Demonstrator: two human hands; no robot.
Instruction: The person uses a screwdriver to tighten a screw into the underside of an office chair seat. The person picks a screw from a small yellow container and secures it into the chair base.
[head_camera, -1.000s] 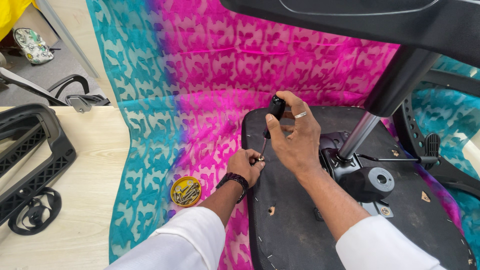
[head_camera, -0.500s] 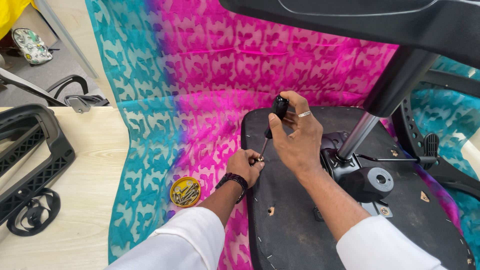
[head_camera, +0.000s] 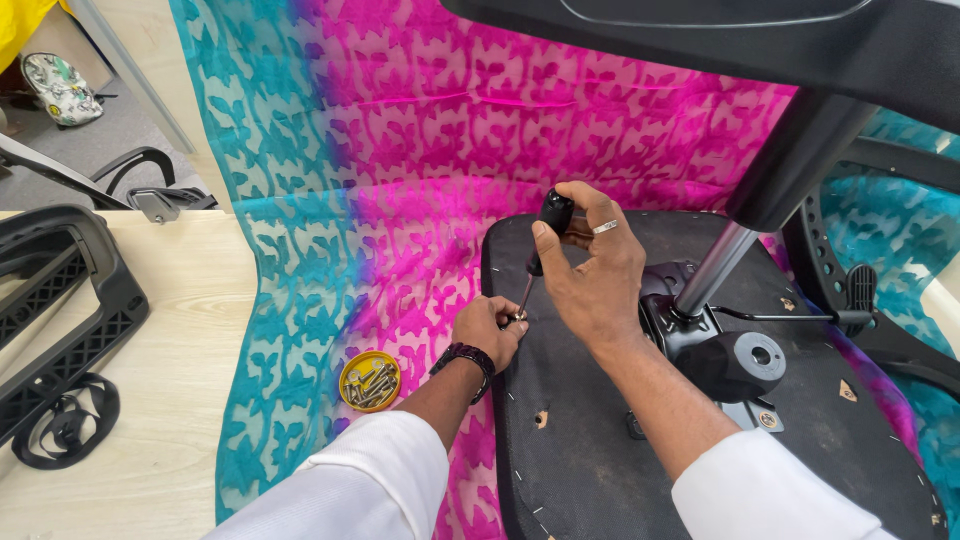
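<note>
Gripping a black-handled screwdriver (head_camera: 545, 240), the right hand (head_camera: 592, 275) has its fingers curled closed around the handle, a silver ring on one finger. The tool stands nearly upright, tilted slightly, with its thin metal shaft running down to the left edge of a black, fabric-covered underside of an office chair seat (head_camera: 600, 460). The left hand (head_camera: 490, 328), wearing a dark beaded wristband, is loosely closed with its fingertips pinched at the screwdriver's tip, resting on that same seat edge; whatever it pinches is too small to make out. Both arms wear white sleeves.

At the middle of the seat sits a black metal mechanism (head_camera: 735, 362) with a silver gas cylinder (head_camera: 712, 270) rising toward the upper right into a black plastic chair base (head_camera: 760, 40).

The seat lies on a patterned pink and turquoise cloth (head_camera: 400, 150) spread over a pale wooden floor (head_camera: 150, 420). On the cloth, just left of the left wrist, sits a small round yellow tin of metal screws (head_camera: 370, 380). Near the left edge of the floor lies a black plastic mesh chair part (head_camera: 60, 310), with a loop of black strap (head_camera: 65, 432) beside it. At the far upper left rests a small patterned pouch (head_camera: 60, 88).
</note>
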